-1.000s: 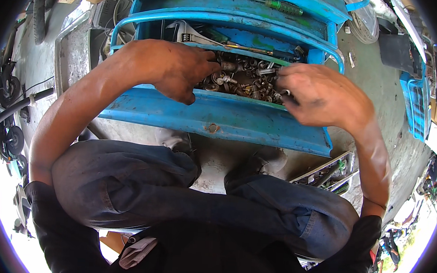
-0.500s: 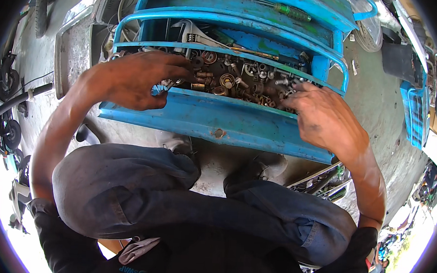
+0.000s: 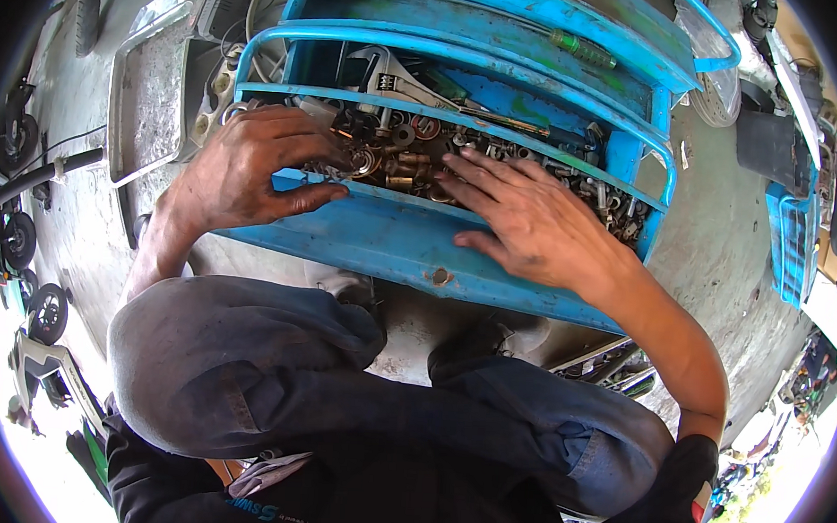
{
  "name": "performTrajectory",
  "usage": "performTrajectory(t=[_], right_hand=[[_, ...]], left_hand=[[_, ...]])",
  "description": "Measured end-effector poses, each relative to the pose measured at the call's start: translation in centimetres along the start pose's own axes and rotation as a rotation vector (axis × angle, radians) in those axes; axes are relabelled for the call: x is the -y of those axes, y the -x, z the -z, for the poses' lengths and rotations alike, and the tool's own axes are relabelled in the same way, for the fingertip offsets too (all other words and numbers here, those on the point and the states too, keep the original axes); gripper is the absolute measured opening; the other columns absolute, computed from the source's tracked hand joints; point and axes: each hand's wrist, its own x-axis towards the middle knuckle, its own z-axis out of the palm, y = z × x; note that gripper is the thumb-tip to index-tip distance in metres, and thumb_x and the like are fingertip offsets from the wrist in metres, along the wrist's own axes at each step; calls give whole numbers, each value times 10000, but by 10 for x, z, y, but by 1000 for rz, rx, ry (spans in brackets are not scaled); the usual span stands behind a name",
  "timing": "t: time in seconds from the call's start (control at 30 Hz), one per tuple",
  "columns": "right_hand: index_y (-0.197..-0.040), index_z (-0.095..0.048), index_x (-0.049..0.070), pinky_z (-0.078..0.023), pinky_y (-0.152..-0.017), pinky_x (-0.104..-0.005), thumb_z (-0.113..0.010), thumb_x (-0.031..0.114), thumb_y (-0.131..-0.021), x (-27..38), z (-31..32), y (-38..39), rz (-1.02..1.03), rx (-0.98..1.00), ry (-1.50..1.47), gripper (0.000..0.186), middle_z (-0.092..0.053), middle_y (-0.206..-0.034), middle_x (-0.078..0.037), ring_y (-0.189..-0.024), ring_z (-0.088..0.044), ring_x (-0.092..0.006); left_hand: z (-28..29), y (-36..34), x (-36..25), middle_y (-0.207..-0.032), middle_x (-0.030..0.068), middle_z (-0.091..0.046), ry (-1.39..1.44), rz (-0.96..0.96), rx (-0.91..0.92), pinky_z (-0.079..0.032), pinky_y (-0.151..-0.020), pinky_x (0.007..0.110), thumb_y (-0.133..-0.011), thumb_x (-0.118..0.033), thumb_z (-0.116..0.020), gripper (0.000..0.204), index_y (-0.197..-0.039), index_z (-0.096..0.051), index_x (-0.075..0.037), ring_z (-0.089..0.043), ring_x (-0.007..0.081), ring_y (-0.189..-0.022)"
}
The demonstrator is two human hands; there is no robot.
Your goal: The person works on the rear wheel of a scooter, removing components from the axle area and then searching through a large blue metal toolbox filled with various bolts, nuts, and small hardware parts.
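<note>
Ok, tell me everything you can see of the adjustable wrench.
The adjustable wrench is metallic grey, with a hooked head, ridged adjusting screw and long handle. It lies in the blue toolbox, beyond the small metal parts, its head at left, the handle slanting right and toward the parts. Neither the left hand nor the right hand touches it; its far end and jaw opening are hard to make out.

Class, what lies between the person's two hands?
In the head view, loose metal fittings, some brass-coloured, lie in the blue toolbox between the left hand and right hand.
</note>
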Motion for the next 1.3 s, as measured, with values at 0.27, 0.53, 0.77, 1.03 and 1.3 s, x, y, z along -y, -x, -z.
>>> performTrajectory(t=[0.27,0.53,0.77,1.03,1.3], right_hand=[[-1296,-687,94,-482,-1047,-478,-722,283,-930,21,45,32,-311,248,169,413,-632,-1388,-97,-1275,-579,-300],[-1112,-711,1,-515,-978,-428,-702,142,-900,36,71,3,-232,378,221,255,-696,-1160,-141,-1115,-648,-317],[-1063,-670,-35,-522,-961,-418,-665,126,-833,70,29,-41,240,-218,50,281,-662,-1124,-173,-1126,-640,-303],[-1343,-604,-16,-477,-1070,-485,-599,314,-1008,37,-16,-50,-10,-227,49,470,-573,-1418,-185,-1349,-526,-343],[-1216,-651,-48,-528,-887,-448,-691,176,-959,16,-26,-53,-78,-314,-135,344,-681,-1019,-194,-996,-653,-361]], left_hand=[[1,19,5,-1348,135,-653,-68,-92,-47,-450,-1128,535,-720,-517,-838,622,-1184,-754,-112,-549,346,-1353],[-13,22,12,-1192,66,-718,-162,-44,-151,-512,-1038,469,-819,-243,-841,288,-1093,-784,-177,-630,257,-1220],[-31,-39,-9,-1009,72,-742,-168,-226,-297,-564,-789,371,-803,-180,-832,371,-1168,-766,-157,-705,251,-907],[-4,-4,24,-1037,85,-726,-144,164,-412,-601,-832,394,-884,-134,-793,312,-1192,-748,-114,-705,236,-944],[-14,29,25,-1216,65,-719,-321,333,-300,-437,-1123,463,-840,-383,-831,519,-1285,-701,-150,-595,254,-1244]])
